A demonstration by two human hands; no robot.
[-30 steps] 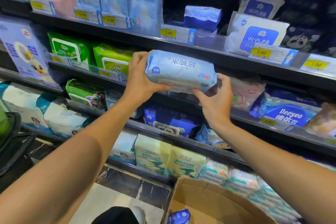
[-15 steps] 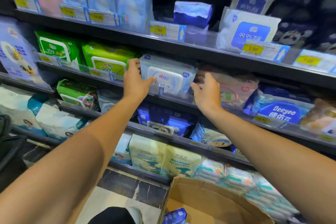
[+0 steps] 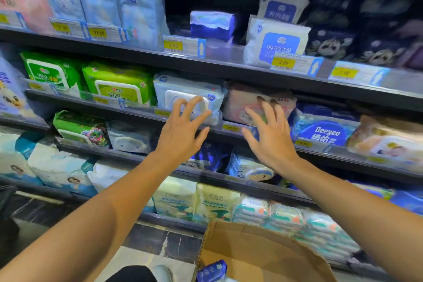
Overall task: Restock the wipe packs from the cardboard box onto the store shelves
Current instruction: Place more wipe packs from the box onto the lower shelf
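Both hands, left (image 3: 180, 137) and right (image 3: 270, 139), hung open and empty; the blue wipe pack (image 3: 190, 96) sat label-out so shoppers could read it.

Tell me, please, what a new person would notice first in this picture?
First, the two open hands, left hand and right hand, spread before the second shelf and holding nothing. Behind the left one sits a light blue wipe pack, beside green packs. Below, at the bottom edge, an open cardboard box.
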